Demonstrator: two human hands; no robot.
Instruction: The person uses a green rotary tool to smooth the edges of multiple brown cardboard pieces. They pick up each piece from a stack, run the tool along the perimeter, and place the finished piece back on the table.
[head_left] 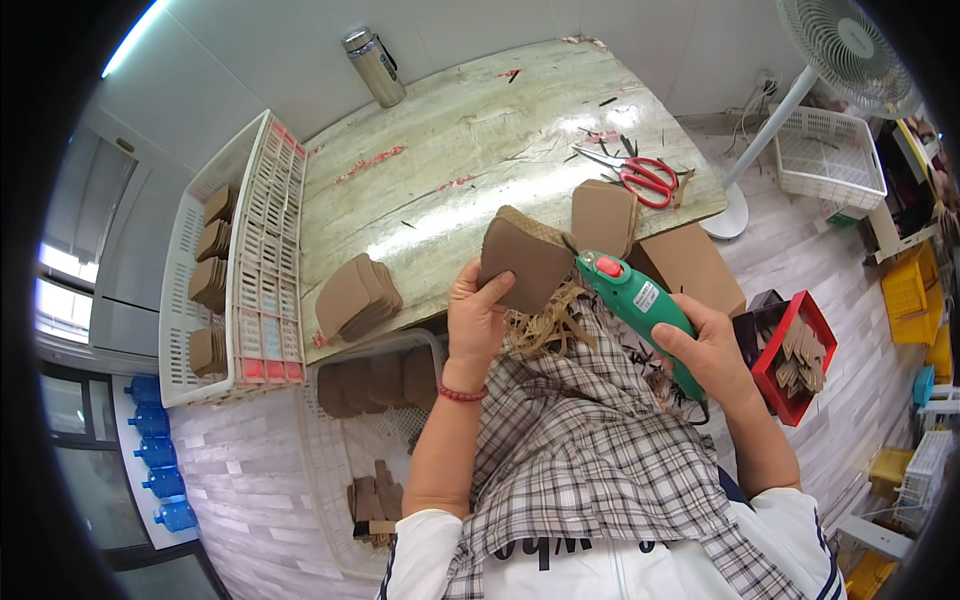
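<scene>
My left hand (474, 318) grips a brown, flat, rounded-corner piece (522, 265) with a paler, textured edge, the thumb lying across its face. In my right hand (708, 345) is a green handheld power tool (635, 302) with a red button, my fingers wrapped round its body. The tool's dark tip is close to the right edge of the brown piece; whether they touch I cannot tell. Tan stringy strips (545, 325) hang just below it. To the left, a fanned stack of similar pieces (360, 295) lies on the table; another stack (604, 215) lies to the right.
Red-handled scissors (648, 182) and dark scraps lie on the worn table (440, 140), with a steel flask (374, 70) at the back. A white crate (270, 200) stands left and another (330, 460) below. At right are a red box of scraps (800, 355) and a fan (845, 45).
</scene>
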